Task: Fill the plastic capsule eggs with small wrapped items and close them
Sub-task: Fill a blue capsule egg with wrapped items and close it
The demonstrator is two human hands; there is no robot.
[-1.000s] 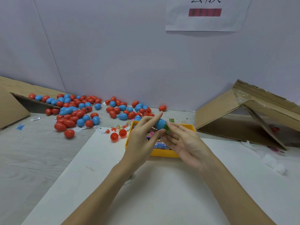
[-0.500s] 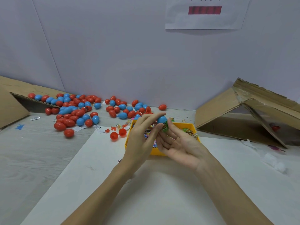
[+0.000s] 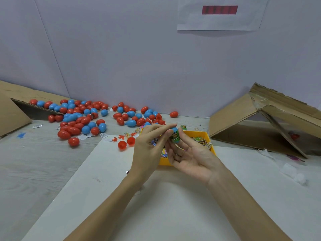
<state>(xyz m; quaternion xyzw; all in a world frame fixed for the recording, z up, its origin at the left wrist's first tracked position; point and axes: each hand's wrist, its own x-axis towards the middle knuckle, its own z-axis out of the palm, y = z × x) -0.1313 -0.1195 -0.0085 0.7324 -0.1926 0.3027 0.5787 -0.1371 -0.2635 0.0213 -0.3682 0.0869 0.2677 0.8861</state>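
Note:
Above the yellow tray of small wrapped items, both hands meet around a blue capsule egg with a green wrapped item showing at it. My left hand touches the egg with its fingertips from the left. My right hand, palm up, pinches the egg and wrapper between thumb and fingers. An opened red egg lies in two halves left of the tray. Whether the blue egg is closed is hidden by the fingers.
Several red and blue eggs lie scattered at the back left, spilling from a cardboard box. Another tipped cardboard box stands at the right. White paper covers the table under my arms. Loose wrappers lie behind the tray.
My right hand has turned palm up and its fingers have opened out under the egg. The egg has risen slightly, and the green wrapper now shows more clearly.

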